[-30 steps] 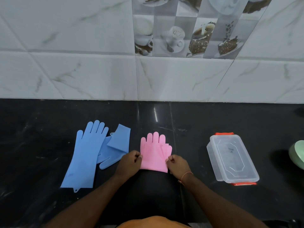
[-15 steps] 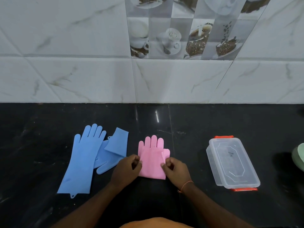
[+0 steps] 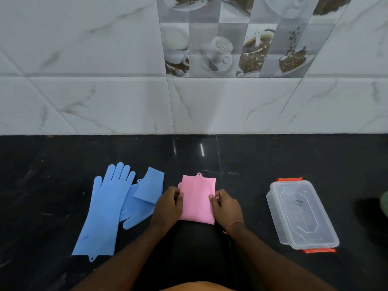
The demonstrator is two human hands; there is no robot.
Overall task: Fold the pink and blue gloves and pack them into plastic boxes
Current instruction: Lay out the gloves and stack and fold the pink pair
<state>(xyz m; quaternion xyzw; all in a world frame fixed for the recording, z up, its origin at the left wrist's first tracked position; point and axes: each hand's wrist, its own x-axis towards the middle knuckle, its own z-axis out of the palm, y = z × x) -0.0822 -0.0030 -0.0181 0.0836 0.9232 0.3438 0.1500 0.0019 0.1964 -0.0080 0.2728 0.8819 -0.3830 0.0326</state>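
Observation:
The pink gloves (image 3: 197, 198) lie folded in half on the black counter (image 3: 241, 164), cuff edge with its hanging tab on top and pointing to the wall, fingers hidden underneath. My left hand (image 3: 168, 206) pinches the fold's left edge and my right hand (image 3: 225, 206) pinches its right edge. To the left, one blue glove (image 3: 102, 211) lies flat, fingers toward the wall. A second blue glove (image 3: 142, 198) lies beside it, its cuff folded over. A clear plastic box (image 3: 302, 215) with orange clips and its lid on stands to the right.
A white marble-pattern tiled wall (image 3: 105, 97) rises behind the counter. A pale green object (image 3: 385, 203) shows at the right edge of the frame.
Both hands have folded the near cuff end of the pink gloves up over the fingers, which are now covered. The blue gloves and the box have not moved.

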